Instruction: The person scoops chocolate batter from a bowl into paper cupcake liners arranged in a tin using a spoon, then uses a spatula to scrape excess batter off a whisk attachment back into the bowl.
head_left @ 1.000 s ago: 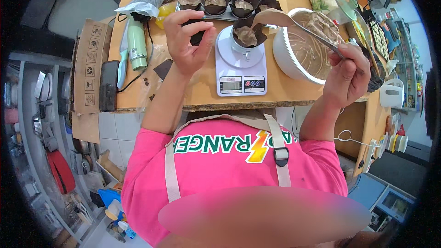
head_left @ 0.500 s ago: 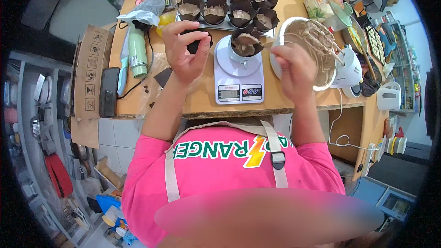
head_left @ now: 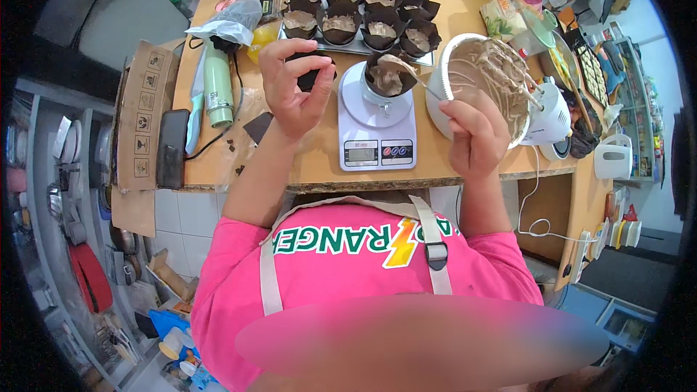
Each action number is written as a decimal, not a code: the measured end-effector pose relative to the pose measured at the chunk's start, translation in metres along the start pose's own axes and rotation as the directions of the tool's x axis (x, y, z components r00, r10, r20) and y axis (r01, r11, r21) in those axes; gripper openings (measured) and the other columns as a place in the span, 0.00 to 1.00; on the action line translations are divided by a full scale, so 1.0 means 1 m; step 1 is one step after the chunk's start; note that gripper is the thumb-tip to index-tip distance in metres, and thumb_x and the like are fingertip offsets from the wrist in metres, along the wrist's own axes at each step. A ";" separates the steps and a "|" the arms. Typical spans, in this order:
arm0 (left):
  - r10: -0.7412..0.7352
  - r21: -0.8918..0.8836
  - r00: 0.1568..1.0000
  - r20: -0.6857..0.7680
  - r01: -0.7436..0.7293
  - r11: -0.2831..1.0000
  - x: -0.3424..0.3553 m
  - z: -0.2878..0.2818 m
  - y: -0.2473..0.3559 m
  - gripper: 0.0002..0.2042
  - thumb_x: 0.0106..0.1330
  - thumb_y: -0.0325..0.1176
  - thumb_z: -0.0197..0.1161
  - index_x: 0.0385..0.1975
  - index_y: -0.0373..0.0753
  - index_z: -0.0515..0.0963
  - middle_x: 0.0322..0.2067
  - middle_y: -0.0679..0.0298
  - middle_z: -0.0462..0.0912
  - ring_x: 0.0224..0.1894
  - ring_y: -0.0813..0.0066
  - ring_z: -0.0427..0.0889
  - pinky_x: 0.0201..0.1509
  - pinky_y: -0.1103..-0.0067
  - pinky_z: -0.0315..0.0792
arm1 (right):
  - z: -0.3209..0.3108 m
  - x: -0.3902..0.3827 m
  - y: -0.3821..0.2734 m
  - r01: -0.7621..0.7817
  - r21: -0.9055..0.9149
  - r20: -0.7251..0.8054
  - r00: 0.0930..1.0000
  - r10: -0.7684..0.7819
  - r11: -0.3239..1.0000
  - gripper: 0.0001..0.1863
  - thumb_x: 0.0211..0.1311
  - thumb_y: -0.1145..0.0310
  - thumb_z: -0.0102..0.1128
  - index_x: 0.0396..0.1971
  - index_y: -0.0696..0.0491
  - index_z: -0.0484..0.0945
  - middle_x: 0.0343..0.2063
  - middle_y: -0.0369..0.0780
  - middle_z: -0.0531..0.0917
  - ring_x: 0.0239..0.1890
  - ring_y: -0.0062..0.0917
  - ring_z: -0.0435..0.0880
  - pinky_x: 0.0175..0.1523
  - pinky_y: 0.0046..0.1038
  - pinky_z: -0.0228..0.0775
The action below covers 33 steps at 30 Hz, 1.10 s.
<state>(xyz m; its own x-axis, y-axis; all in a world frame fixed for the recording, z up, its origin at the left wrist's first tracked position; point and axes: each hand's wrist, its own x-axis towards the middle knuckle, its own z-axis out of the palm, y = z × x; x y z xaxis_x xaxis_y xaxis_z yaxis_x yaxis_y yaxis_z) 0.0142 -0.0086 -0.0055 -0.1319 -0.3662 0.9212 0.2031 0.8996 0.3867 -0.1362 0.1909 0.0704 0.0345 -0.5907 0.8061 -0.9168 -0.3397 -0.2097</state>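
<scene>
My right hand (head_left: 477, 131) is closed on the handle of a spoon (head_left: 401, 64). Its batter-coated bowl is at a dark brown paper liner (head_left: 390, 81) partly filled with brown batter. That liner sits in a clear cup (head_left: 385, 105) on a white kitchen scale (head_left: 377, 141). My left hand (head_left: 294, 91) is raised left of the scale, fingers curved and apart, with nothing visible between them. Behind it, partly hidden, are dark paper liners (head_left: 317, 75). Right of the scale stands a white bowl (head_left: 436, 117) of brown batter, with the beaters of a white hand mixer (head_left: 549, 110) in it.
Several filled liners (head_left: 339, 23) stand on a metal tray (head_left: 428, 56) behind the scale. To the left are a green bottle (head_left: 217, 87), a blue-handled tool (head_left: 194, 123), a dark case (head_left: 172, 149) and a cardboard box (head_left: 145, 120). Packages (head_left: 503, 14) crowd the back right.
My right hand has moved slightly right and down, and more of the spoon now shows at the liner. My left hand keeps nearly the same pose.
</scene>
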 end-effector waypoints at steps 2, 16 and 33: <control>-0.010 -0.006 1.000 0.003 0.010 1.000 -0.001 0.000 0.000 0.09 0.51 0.26 0.68 0.31 0.42 0.78 0.40 0.61 0.77 0.43 0.64 0.72 0.48 0.72 0.64 | -0.001 -0.002 -0.001 -0.040 -0.031 0.102 0.994 0.043 0.999 0.05 0.58 0.78 0.55 0.34 0.61 0.77 0.20 0.42 0.75 0.22 0.30 0.75 0.27 0.27 0.66; -0.018 -0.004 1.000 0.016 0.018 1.000 -0.001 0.002 0.001 0.08 0.51 0.26 0.69 0.31 0.42 0.78 0.39 0.61 0.77 0.43 0.64 0.72 0.49 0.72 0.64 | 0.003 -0.006 -0.006 -0.115 0.004 -0.064 0.991 0.115 0.993 0.10 0.48 0.79 0.61 0.33 0.56 0.78 0.20 0.41 0.74 0.21 0.33 0.73 0.25 0.31 0.63; -0.004 -0.003 0.999 0.032 0.004 1.000 0.001 0.003 -0.001 0.08 0.51 0.26 0.68 0.31 0.41 0.79 0.39 0.60 0.77 0.42 0.64 0.72 0.48 0.73 0.65 | 0.007 -0.009 0.006 -0.074 -0.037 -0.033 0.997 0.073 0.997 0.12 0.48 0.81 0.60 0.35 0.56 0.78 0.22 0.41 0.78 0.20 0.30 0.75 0.25 0.28 0.65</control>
<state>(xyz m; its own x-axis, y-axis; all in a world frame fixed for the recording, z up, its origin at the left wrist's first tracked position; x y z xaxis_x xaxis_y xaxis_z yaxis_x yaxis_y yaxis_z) 0.0109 -0.0085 -0.0053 -0.1639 -0.3615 0.9179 0.2050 0.8976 0.3902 -0.1393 0.1894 0.0576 -0.0453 -0.5896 0.8065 -0.9309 -0.2680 -0.2483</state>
